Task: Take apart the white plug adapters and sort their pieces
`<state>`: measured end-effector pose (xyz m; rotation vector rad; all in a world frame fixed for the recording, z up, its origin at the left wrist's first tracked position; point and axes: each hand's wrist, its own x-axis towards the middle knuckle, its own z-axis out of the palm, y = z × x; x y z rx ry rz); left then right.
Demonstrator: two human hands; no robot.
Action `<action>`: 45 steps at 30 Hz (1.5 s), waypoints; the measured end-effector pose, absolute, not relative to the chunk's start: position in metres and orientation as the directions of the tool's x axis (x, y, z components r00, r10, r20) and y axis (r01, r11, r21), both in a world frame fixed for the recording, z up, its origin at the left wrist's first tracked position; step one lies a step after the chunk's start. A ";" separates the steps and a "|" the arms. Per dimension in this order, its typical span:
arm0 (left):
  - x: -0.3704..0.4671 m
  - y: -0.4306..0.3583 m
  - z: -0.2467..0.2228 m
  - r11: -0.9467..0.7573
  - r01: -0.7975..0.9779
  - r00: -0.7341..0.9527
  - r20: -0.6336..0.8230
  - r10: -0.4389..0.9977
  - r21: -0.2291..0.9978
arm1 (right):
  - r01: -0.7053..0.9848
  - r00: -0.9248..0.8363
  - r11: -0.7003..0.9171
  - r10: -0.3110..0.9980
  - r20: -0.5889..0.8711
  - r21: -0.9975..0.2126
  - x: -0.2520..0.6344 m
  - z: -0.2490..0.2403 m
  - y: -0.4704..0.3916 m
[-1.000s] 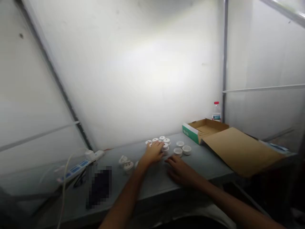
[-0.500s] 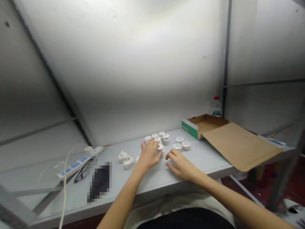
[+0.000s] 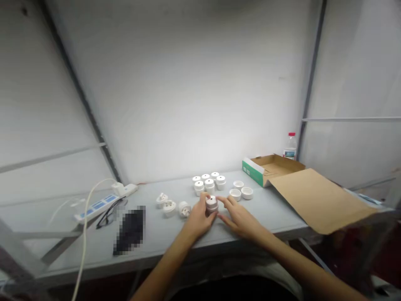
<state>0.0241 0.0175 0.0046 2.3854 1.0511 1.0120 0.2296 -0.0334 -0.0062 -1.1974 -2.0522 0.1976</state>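
Note:
Between my two hands, on the near part of the table, is a white round plastic fitting [image 3: 212,201] with a dark hole in its top, standing upright. My left hand [image 3: 199,216] grips its left side with thumb and fingers. From the right, the fingertips of my right hand [image 3: 236,214] press against it. Just behind stand several similar capped fittings [image 3: 209,184] in a cluster. To the right sit three open white round cups [image 3: 247,192]. Left of my hands are three white round parts with prongs or holes [image 3: 169,207], one tipped toward me.
An open cardboard box [image 3: 266,167] with a green side stands at the back right, its brown flap [image 3: 321,200] reaching past the table's front edge. Behind it is a bottle [image 3: 290,147]. A power strip [image 3: 100,211], glasses [image 3: 108,215] and a blurred dark item [image 3: 131,232] lie left.
My left hand has drawn back from the cluster and closed on one fitting. My right hand has come in to touch that fitting's other side. The camera view has shifted slightly.

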 end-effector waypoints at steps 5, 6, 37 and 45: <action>0.025 0.012 0.008 -0.785 0.394 0.571 0.543 0.616 0.477 | 0.640 -0.284 0.576 0.792 0.540 -0.508 0.231 -0.010 -0.032; 0.025 0.011 0.008 -0.801 0.383 0.583 0.552 0.596 0.459 | 0.624 -0.272 0.580 0.789 0.550 -0.523 0.231 -0.011 -0.031; 0.025 0.013 0.004 -0.814 0.450 0.623 0.524 0.581 0.367 | 0.427 -0.309 0.713 0.693 0.651 -0.556 0.239 -0.011 -0.024; 0.024 0.013 0.007 -0.800 0.479 0.646 0.472 0.600 0.361 | 0.480 -0.310 0.681 0.721 0.620 -0.553 0.241 -0.014 -0.022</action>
